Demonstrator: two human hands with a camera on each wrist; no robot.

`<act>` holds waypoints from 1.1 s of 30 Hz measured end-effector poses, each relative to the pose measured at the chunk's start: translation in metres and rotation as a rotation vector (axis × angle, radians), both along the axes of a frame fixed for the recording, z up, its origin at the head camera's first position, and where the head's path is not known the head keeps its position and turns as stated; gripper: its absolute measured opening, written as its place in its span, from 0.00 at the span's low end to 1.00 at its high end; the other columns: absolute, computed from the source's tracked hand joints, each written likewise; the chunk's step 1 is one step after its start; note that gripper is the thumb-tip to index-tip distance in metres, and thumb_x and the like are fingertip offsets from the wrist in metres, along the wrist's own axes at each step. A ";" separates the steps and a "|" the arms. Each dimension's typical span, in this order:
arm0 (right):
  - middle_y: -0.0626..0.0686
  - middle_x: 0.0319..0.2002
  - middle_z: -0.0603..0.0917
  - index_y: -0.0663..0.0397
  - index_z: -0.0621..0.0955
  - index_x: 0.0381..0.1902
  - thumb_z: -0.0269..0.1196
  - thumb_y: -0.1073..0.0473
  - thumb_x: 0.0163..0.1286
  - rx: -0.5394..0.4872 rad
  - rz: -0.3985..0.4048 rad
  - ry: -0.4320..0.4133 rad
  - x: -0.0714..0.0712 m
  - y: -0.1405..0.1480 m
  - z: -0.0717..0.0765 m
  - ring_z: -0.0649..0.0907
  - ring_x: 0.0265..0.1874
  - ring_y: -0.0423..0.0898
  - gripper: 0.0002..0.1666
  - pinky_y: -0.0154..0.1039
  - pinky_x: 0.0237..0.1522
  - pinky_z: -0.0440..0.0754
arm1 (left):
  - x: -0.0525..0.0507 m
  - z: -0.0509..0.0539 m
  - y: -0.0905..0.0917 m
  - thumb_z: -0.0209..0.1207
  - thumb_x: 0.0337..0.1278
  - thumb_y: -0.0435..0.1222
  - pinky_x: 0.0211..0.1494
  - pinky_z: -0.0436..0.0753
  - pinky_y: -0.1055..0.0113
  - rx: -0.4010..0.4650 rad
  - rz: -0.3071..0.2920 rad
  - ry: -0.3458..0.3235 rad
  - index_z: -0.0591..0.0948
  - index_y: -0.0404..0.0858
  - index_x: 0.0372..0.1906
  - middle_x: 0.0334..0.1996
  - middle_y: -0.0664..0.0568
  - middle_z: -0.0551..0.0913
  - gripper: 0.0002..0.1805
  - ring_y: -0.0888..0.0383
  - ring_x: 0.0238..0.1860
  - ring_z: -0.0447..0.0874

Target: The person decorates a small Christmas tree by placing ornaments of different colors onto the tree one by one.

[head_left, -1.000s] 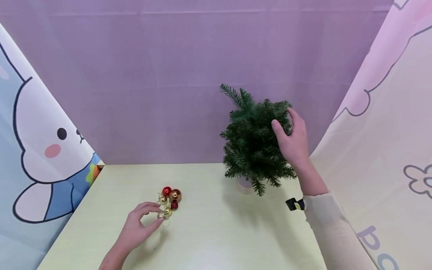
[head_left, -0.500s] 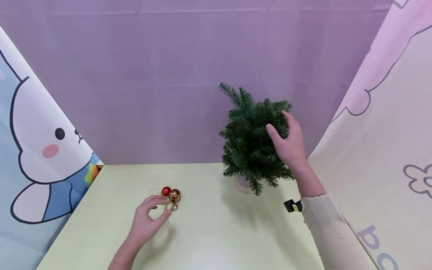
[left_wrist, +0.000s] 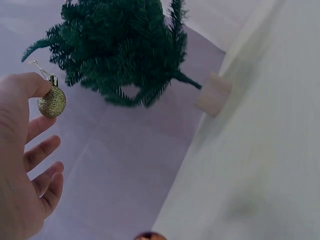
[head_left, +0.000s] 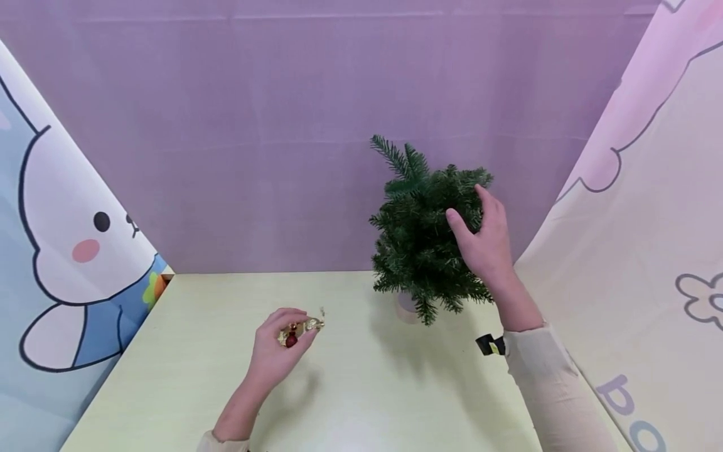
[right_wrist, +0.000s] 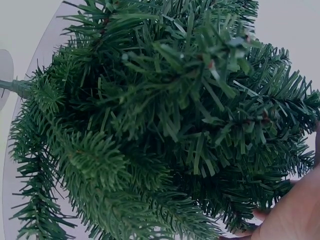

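My left hand (head_left: 273, 350) pinches a glittery gold Christmas ball (left_wrist: 52, 102) between thumb and forefinger, raised above the table. A thin hanging loop sticks out from its cap. Through the gap in that hand, a dark red ball (head_left: 290, 340) shows on the table among other ornaments, mostly hidden. A small green artificial Christmas tree (head_left: 412, 232) stands upright at the back right on a pale round base (head_left: 408, 310). Against its right side lies my right hand (head_left: 487, 248), thumb and fingers spread apart at the branches. Foliage partly hides its fingertips in the right wrist view.
The pale table (head_left: 350, 389) meets a purple cloth backdrop (head_left: 282, 157) just behind the tree. Printed cloths slope down at both sides. A copper ball (left_wrist: 150, 236) peeks in at the bottom of the left wrist view. A black strap (head_left: 489, 344) hangs by the right sleeve.
My left hand has taken the gold ball from the ornament cluster and moved right and slightly up with it. My right hand has shifted slightly left and down at the tree.
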State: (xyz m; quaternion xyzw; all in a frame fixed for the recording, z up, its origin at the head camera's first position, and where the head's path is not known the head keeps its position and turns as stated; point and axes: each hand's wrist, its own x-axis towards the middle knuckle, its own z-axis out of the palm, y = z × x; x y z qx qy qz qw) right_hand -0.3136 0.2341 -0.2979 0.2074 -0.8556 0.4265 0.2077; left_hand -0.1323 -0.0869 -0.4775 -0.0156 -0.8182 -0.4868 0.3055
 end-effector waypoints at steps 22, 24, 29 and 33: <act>0.61 0.47 0.83 0.60 0.85 0.41 0.62 0.53 0.63 0.140 0.318 0.851 0.048 -0.039 -0.019 0.78 0.49 0.62 0.16 0.57 0.52 0.69 | -0.046 0.042 0.036 0.71 0.52 0.43 0.46 0.77 0.56 -0.070 -0.136 0.077 0.86 0.49 0.41 0.44 0.61 0.82 0.11 0.61 0.50 0.76; 0.60 0.45 0.84 0.58 0.86 0.39 0.63 0.55 0.63 0.160 0.335 0.880 0.049 -0.041 -0.023 0.79 0.47 0.61 0.14 0.57 0.48 0.71 | -0.049 0.046 0.039 0.70 0.53 0.44 0.47 0.77 0.54 -0.076 -0.154 0.075 0.85 0.51 0.41 0.45 0.62 0.81 0.10 0.62 0.51 0.76; 0.56 0.45 0.83 0.56 0.86 0.42 0.63 0.56 0.65 0.273 0.431 0.831 0.057 -0.047 -0.028 0.80 0.47 0.56 0.12 0.54 0.47 0.74 | -0.055 0.054 0.042 0.70 0.53 0.44 0.47 0.77 0.53 -0.093 -0.175 0.095 0.85 0.50 0.42 0.46 0.60 0.81 0.11 0.62 0.51 0.75; 0.54 0.47 0.83 0.54 0.85 0.47 0.66 0.57 0.63 0.421 0.471 0.775 0.065 -0.051 -0.029 0.79 0.48 0.53 0.14 0.51 0.49 0.75 | -0.058 0.058 0.043 0.70 0.53 0.42 0.46 0.77 0.53 -0.099 -0.188 0.131 0.85 0.48 0.43 0.46 0.57 0.82 0.12 0.60 0.51 0.76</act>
